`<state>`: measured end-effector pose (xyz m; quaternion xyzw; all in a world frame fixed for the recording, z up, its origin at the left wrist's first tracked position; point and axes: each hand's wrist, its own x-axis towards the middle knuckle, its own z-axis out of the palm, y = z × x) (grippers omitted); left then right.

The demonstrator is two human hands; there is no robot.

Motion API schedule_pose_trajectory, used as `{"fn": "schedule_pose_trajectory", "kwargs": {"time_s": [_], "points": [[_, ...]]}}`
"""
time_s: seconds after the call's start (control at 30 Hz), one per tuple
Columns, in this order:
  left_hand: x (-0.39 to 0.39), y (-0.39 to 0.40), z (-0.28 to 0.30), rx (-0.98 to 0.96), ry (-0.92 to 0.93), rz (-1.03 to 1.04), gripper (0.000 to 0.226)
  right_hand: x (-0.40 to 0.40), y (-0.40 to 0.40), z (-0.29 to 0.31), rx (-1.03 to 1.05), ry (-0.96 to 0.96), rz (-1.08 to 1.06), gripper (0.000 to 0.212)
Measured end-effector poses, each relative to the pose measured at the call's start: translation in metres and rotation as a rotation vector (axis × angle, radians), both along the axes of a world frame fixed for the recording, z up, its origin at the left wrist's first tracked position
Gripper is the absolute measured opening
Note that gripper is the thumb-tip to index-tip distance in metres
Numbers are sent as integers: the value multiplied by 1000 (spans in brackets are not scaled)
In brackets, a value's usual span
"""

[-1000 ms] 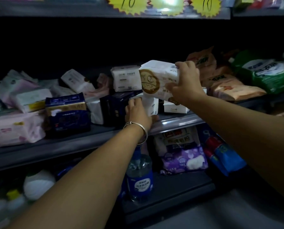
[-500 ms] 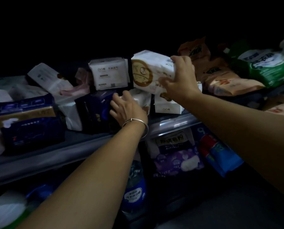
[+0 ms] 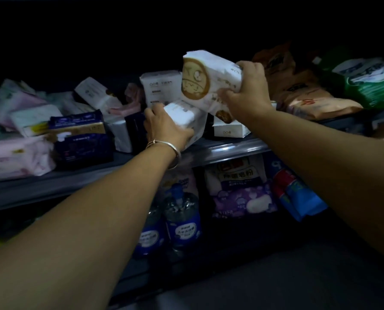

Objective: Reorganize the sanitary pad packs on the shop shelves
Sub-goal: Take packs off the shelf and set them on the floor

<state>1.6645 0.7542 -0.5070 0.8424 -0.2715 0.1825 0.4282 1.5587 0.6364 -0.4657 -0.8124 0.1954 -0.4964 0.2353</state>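
Note:
My right hand grips a white pad pack with a brown round face print, held tilted above the middle shelf. Just below it, my left hand, with a silver bangle on the wrist, holds a smaller white pad pack near the shelf's front edge. Behind them stands another white pack, and a flat white pack lies under my right wrist. Dark blue packs and pink packs fill the shelf's left side.
Orange-brown packs and a green pack crowd the shelf's right end. On the lower shelf stand blue-labelled bottles, a purple and white bag and a blue and red pack. The back of the shelf is dark.
My left hand has moved from the dark pack onto the small white pack and grips it. My right hand has tilted the face-print pack and lifted it slightly. The camera has come closer.

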Motion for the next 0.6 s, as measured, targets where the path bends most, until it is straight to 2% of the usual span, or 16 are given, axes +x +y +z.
{"fn": "schedule_pose_trajectory", "kwargs": {"time_s": [0.23,0.6], "points": [[-8,114,-18,102,48,-44,62,2,68,-17,18,114,122,52],[4,270,-50,252,152,-99,58,43,192,-45,63,245,304,53]]}}
